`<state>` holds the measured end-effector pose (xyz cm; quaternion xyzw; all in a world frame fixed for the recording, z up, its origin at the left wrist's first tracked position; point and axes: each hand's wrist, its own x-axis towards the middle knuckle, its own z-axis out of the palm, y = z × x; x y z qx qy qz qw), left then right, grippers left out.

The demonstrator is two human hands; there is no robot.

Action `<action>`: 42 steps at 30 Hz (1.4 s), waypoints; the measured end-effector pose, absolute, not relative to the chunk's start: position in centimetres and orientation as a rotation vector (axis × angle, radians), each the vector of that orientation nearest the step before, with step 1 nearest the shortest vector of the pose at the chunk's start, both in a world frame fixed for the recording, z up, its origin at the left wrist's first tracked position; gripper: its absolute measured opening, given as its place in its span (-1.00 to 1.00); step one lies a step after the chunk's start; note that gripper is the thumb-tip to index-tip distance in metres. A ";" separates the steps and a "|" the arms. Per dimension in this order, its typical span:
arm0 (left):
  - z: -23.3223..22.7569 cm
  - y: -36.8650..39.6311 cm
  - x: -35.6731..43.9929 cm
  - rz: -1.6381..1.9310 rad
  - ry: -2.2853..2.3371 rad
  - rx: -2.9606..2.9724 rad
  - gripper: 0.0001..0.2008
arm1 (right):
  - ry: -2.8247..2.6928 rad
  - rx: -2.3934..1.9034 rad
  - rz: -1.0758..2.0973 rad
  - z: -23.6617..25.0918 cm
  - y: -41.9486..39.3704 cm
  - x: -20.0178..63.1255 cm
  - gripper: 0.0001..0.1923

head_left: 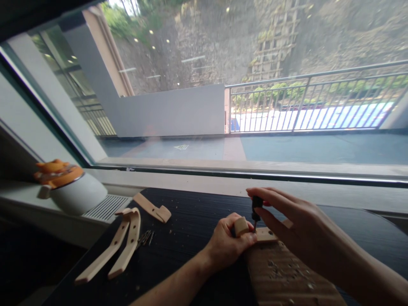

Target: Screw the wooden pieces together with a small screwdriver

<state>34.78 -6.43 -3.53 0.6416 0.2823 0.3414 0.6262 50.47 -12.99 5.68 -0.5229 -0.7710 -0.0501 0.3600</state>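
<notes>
My left hand (228,240) is closed round the curled end of a pale wooden hook piece (266,234), which has holes along its flat strip. Between the fingertips of my right hand (296,221) is an upright black-handled hand tool (256,207), like a small screwdriver or hand drill. Its thin metal shaft points down at the wood, close to my left thumb; the exact contact at the tip is too small to tell. Beneath the wooden piece lies a brown ribbed board (287,284) that looks like cardboard, strewn with small shavings. My right hand hides part of the wooden strip.
To the left on the dark table (185,263) lie two bent wooden pieces (124,250) and another curled one (153,208). Several thin metal pieces (146,238) sit beside them. A white pot with an orange lid (76,191) stands on the sill by the window.
</notes>
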 end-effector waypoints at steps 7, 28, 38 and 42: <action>-3.2 -6.4 34.5 0.755 0.667 1.524 -0.85 | -1.903 -1.349 -0.083 5.3 -12.6 50.5 -0.69; -2.9 -6.5 34.3 0.741 0.643 1.528 -0.81 | -1.871 -1.396 -0.076 5.3 -12.7 49.7 -0.70; -2.8 -6.4 34.2 0.701 0.652 1.523 -0.77 | -1.793 -1.505 -0.081 4.9 -12.1 50.9 -0.75; -2.9 -6.4 34.1 0.702 0.666 1.552 -0.78 | -1.789 -1.529 -0.093 5.1 -12.3 50.9 -0.76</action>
